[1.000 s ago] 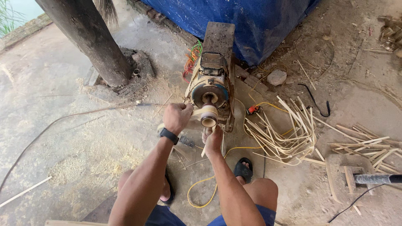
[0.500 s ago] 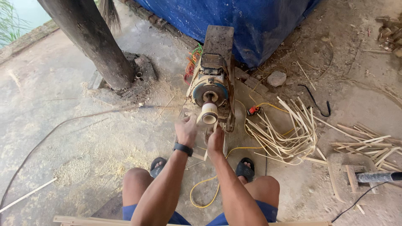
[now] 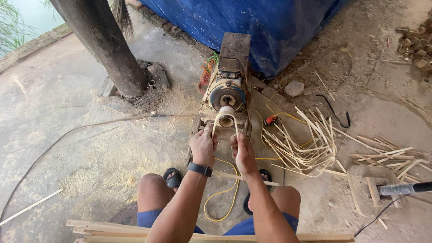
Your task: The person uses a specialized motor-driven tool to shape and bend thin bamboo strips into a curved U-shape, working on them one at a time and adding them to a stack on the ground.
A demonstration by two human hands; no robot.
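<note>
Our left hand (image 3: 203, 146) and right hand (image 3: 243, 150) each pinch one end of a thin strip (image 3: 223, 118) looped around the motor's roller (image 3: 226, 118). We judge it light, springy, best gripped near its ends.

No packages, signs or screens anywhere out here in the yard. I can't make out any label either.

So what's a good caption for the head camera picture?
Both hands bend a pale strip around the motor's drum.
</note>
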